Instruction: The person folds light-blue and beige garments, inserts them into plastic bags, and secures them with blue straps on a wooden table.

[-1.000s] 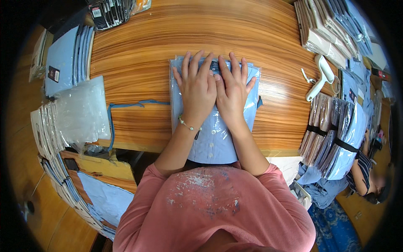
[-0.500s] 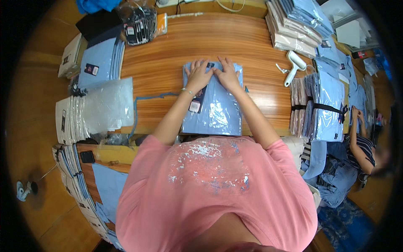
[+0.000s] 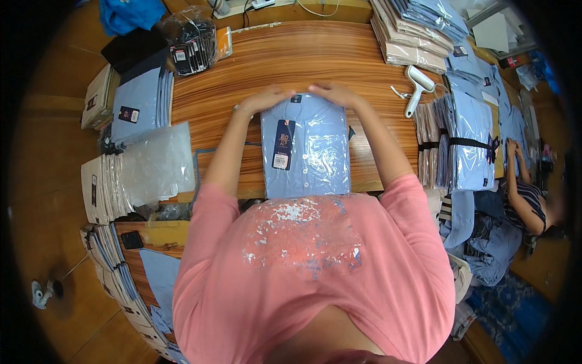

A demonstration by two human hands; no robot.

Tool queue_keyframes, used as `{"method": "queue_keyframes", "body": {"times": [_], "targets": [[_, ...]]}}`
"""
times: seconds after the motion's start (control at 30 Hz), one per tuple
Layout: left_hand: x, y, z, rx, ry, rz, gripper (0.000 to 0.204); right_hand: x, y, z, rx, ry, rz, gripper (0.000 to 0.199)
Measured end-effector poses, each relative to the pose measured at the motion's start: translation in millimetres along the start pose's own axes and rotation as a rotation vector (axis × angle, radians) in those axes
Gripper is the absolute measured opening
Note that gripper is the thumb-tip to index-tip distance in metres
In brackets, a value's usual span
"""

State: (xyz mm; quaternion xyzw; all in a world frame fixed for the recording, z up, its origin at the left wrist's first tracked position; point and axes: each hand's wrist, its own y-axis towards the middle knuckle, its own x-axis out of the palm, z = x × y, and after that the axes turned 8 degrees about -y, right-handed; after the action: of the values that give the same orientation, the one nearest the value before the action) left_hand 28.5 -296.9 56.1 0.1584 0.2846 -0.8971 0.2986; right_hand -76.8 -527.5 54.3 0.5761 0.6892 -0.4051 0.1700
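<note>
A folded light blue shirt (image 3: 324, 142) in a clear plastic bag lies flat in front of me, collar at the far end. A dark hang tag (image 3: 283, 144) shows on its left half, under shiny film. My left hand (image 3: 267, 99) is at the bag's far left corner, fingers stretched inward along the far edge. My right hand (image 3: 335, 96) mirrors it at the far right corner, its fingers also extended toward the collar. Both hands look open and touch the bag's edge; the undersides of the fingers are hidden.
Bagged shirts (image 3: 136, 97) and clear plastic bags (image 3: 160, 167) stand at left. A lint roller (image 3: 418, 88) lies right, near a strapped shirt stack (image 3: 470, 142) and a taller pile (image 3: 406, 45). Dark tags (image 3: 194, 51) sit at the back. Another person's hands (image 3: 513, 147) are far right.
My hands have slid off the top of the bagged shirt outward to its far corners, uncovering the collar and the whole tag. The view has shifted slightly.
</note>
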Motion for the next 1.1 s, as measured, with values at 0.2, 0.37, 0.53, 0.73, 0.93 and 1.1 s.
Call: {"method": "queue_keyframes", "body": {"times": [0.2, 0.37, 0.53, 0.73, 0.93, 1.1], "targets": [[18, -68, -32, -0.172, -0.851, 0.259, 0.082, 37, -65, 59, 0.418, 1.047, 0.292, 0.066], [38, -64, -18, -0.098, -1.108, 0.030, 0.056, 40, -72, -15, 0.321, 1.117, 0.091, 0.053], [26, -62, -26, -0.069, -0.706, 0.141, 0.073, 21, -93, -44, 0.392, 0.985, 0.162, 0.067], [67, -162, -56, -0.141, -0.751, 0.307, 0.085, 84, -184, 24, 0.371, 0.931, 0.228, 0.081], [124, -193, -45, -0.135, -0.933, 0.249, 0.061, 125, -215, -24, 0.225, 0.907, 0.115, 0.081], [103, -222, -44, -0.210, -0.999, 0.091, 0.063, 117, -228, -15, 0.133, 0.825, 0.133, 0.074]]}}
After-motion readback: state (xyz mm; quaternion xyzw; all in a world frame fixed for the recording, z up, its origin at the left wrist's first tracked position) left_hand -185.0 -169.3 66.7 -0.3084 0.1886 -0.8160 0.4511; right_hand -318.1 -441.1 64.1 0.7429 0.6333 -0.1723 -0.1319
